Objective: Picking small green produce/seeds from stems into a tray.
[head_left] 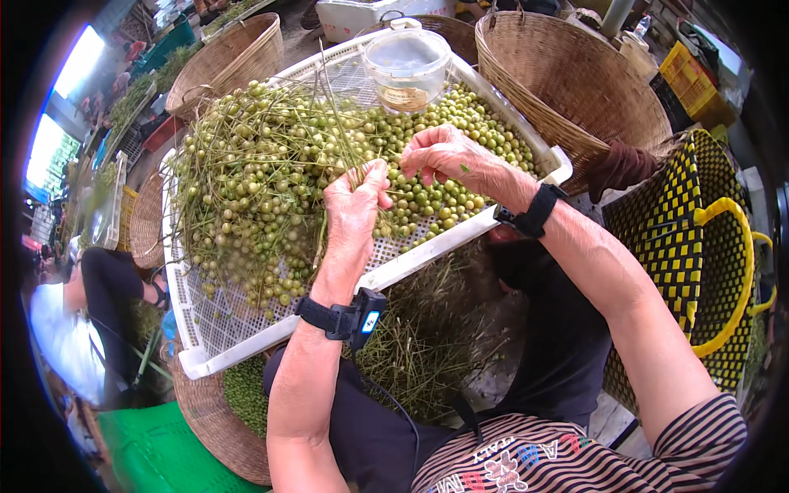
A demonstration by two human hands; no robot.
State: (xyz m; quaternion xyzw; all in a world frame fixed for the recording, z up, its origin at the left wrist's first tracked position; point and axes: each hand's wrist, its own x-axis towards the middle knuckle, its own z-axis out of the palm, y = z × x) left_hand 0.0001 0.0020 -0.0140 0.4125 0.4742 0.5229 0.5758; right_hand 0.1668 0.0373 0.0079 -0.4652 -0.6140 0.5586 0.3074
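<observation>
A white mesh tray [238, 345] lies across my knees, heaped with small round green fruits [460, 131]. On its left half the fruits still hang on thin stalks [246, 156] in a tangle, while loose ones cover the right. My left hand [355, 204] is closed around a few upright green stems [341, 135] above the middle of the heap. Just to its right, my right hand [440, 160] is curled with the fingertips pinched together; whatever they hold is hidden. A clear plastic tub [407, 62] stands at the tray's far edge.
Large wicker baskets stand beyond the tray, one at the right [567, 82] and one at the left [230, 62]. A black-and-yellow woven bag [657, 271] is by my right arm. Below lie bare stalks [427, 329]. A person [74, 329] sits at the left.
</observation>
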